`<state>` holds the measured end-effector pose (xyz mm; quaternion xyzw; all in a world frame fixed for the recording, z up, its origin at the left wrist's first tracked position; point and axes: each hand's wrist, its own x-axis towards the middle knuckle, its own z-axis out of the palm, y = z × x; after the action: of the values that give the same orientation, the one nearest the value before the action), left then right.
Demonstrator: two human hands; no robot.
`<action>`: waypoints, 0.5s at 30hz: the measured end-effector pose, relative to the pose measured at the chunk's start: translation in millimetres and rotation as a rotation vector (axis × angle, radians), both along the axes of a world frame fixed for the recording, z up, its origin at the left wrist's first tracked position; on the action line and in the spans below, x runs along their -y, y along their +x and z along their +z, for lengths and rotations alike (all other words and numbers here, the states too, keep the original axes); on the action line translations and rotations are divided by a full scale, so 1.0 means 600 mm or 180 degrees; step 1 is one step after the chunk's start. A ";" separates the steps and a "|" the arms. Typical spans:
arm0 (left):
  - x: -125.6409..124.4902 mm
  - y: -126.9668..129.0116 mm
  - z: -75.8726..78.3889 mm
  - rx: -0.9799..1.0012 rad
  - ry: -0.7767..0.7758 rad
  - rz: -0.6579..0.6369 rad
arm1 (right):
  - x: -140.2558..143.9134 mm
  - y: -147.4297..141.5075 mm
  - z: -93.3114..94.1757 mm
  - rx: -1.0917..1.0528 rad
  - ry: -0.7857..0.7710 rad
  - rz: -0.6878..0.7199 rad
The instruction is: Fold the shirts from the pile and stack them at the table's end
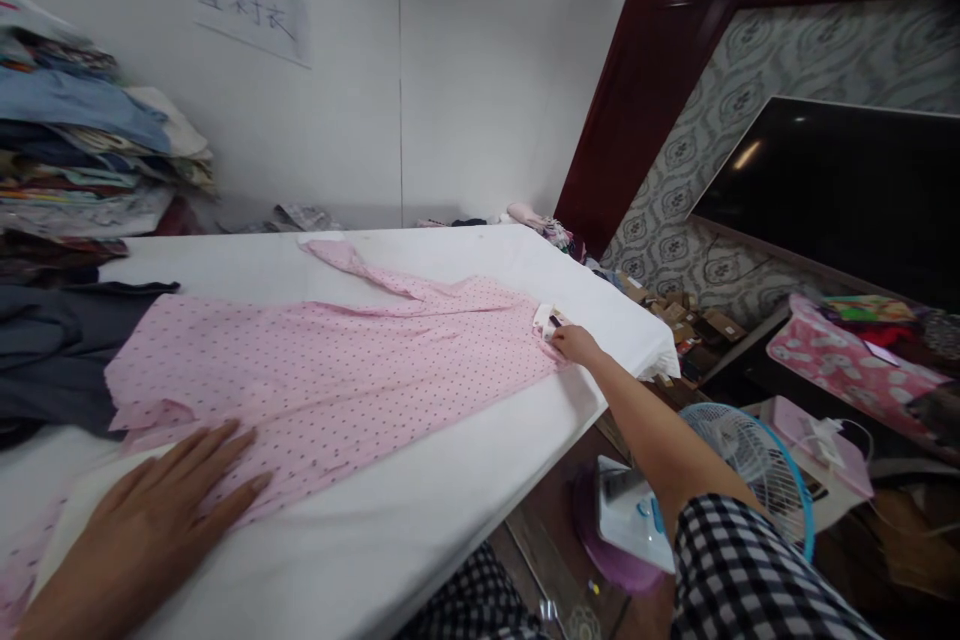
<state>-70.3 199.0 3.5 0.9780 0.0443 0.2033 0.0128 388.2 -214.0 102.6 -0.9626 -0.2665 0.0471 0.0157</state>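
A pink shirt with small dark dots (330,360) lies spread lengthwise across a white-covered table (352,530). Its white collar (543,320) points right, and one sleeve (337,255) stretches out toward the back left. My left hand (176,495) rests flat near the hem at the front left, fingers stretched out over the cloth. At the far end, my right hand (576,344) has its fingers closed on the shirt's collar. A small dark mark, perhaps a label, shows beside those fingertips.
A tall pile of folded clothes (82,140) stands at the left, with a dark grey garment (67,350) before it. Behind the table rises a white wall (480,70). Right of the table are a blue-rimmed fan (750,470) and several cardboard boxes (697,325).
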 end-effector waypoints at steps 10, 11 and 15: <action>-0.002 0.008 -0.009 -0.0161 0.0447 0.0216 | -0.021 0.003 0.021 0.0072 -0.0418 0.0223; 0.001 0.011 -0.005 -0.0193 0.0440 0.0309 | -0.022 0.004 0.022 0.0088 -0.0436 0.0240; 0.025 0.020 0.019 -0.0214 0.0391 0.0596 | -0.023 0.005 0.017 0.0201 -0.0381 0.0231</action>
<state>-58.5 184.3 15.0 0.9748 0.1233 0.1730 -0.0678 391.1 -200.4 112.6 -0.9525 -0.2983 0.0331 -0.0521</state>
